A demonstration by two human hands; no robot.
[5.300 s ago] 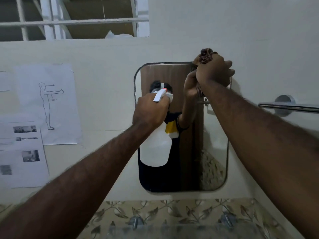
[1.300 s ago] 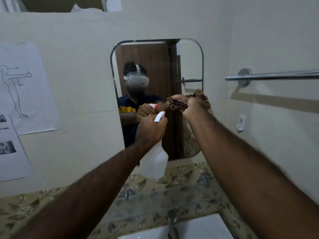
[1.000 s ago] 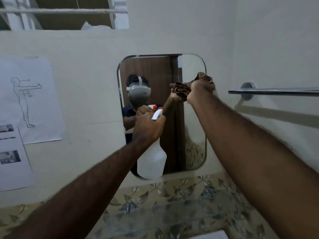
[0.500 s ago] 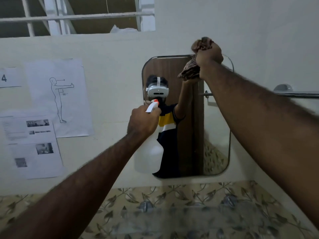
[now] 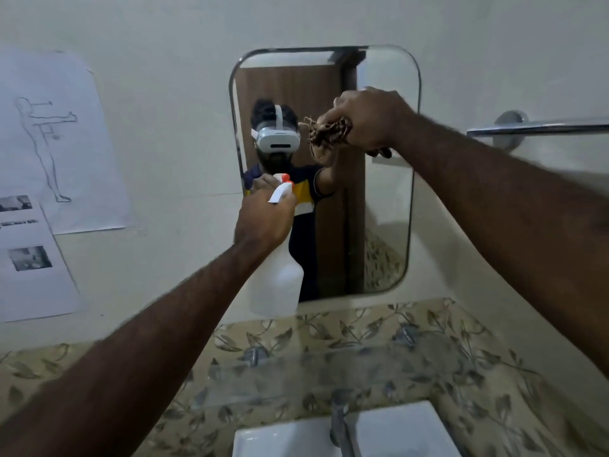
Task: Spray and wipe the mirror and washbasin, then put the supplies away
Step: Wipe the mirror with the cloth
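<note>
right hand [image 5: 369, 118] up scrunching a brown cloth [image 5: 329, 133] on the mirror [image 5: 389, 199] (arm outstretched), left hand [image 5: 263, 219] gripping the spray bottle [image 5: 278, 278]

The right hand [image 5: 369, 122] with the cloth [image 5: 329, 133] has dropped from the mirror's [image 5: 389, 192] top edge to mid-frame; the washbasin [image 5: 395, 430] now shows below.

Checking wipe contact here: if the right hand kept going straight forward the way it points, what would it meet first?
Most likely the mirror glass: the right hand holds the cloth directly before it, though the remaining gap is unclear.
</note>
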